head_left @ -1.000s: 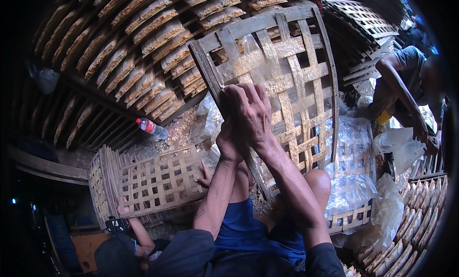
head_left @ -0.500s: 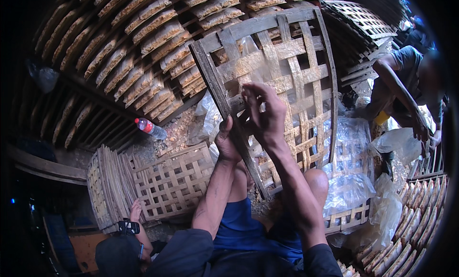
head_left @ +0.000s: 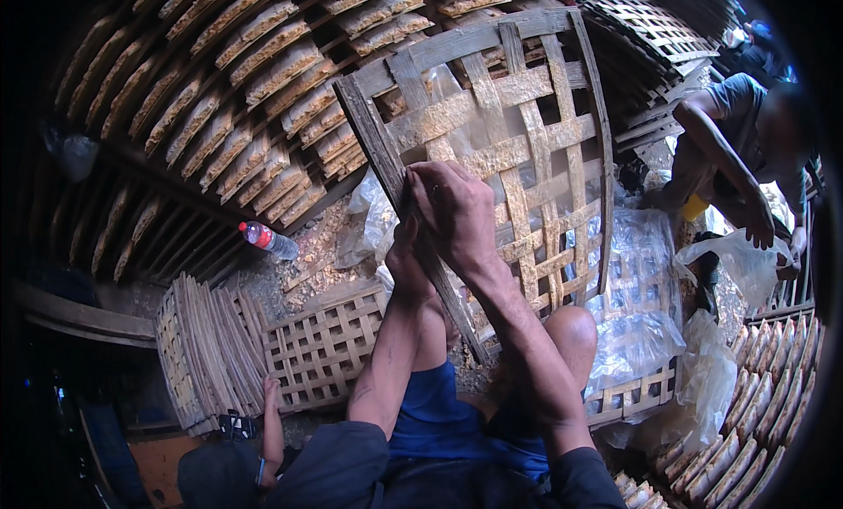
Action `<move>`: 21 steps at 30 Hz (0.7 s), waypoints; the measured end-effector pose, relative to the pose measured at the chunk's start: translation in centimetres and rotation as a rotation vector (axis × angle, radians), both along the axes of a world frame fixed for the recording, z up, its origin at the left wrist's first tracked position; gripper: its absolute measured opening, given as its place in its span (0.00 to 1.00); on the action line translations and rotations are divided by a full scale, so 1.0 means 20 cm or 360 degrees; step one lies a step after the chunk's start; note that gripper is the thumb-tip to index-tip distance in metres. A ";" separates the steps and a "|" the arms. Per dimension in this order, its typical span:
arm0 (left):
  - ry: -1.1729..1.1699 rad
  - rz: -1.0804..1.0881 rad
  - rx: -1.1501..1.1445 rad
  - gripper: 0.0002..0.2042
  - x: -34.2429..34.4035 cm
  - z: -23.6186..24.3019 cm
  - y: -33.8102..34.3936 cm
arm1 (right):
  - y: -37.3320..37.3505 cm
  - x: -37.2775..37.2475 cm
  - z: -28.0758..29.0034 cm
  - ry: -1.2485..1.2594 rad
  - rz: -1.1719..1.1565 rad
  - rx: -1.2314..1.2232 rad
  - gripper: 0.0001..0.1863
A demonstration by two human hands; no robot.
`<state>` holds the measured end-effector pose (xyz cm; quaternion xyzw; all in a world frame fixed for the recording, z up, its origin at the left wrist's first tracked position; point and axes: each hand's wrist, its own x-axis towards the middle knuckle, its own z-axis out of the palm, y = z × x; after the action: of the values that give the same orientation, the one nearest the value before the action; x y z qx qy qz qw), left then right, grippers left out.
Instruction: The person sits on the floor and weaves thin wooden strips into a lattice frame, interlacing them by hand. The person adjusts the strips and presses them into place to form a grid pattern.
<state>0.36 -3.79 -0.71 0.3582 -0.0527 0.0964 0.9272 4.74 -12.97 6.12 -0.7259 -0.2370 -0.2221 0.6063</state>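
Note:
A woven bamboo tray (head_left: 546, 184) with a worn wooden frame stands tilted upright in front of me. My left hand (head_left: 410, 265) is closed around its left rail, low down. My right hand (head_left: 452, 212) is curled into a fist against the same rail, just above the left; its fingertips are hidden, so I cannot make out what lies in them. Pale crust coats the tray's strips. Below and to the right, another lattice tray (head_left: 619, 402) lies under a clear plastic sheet (head_left: 634, 342), close to my bare knee.
Racks of slab-filled trays (head_left: 263, 96) rise at the far left; more slabs (head_left: 777, 377) line the right. A stack of bamboo trays (head_left: 206, 355) stands at left, a person's hand (head_left: 270, 391) touching it. A red-capped bottle (head_left: 268, 239) lies on the littered floor. Another person (head_left: 746, 158) bends at right.
My right hand has come down and left onto the rail, its fingers now curled in. The tray has shifted slightly left. At lower left, the other person's hand has moved slightly right.

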 end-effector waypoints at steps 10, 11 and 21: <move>0.0079 -0.0034 -0.0064 0.32 -0.01 -0.01 -0.01 | -0.01 0.00 0.01 0.0094 -0.0023 0.0009 0.09; 0.0087 -0.0032 -0.0072 0.32 -0.01 -0.01 -0.01 | -0.01 0.00 0.01 0.0091 -0.0017 -0.0005 0.09; -0.0062 -0.0098 0.0022 0.28 0.00 -0.03 0.03 | -0.04 -0.07 0.01 0.0430 -0.0027 0.0187 0.09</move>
<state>0.45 -3.25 -1.36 0.3610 -0.0823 0.0745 0.9260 3.40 -13.86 6.32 -0.7144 -0.1337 -0.1411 0.6722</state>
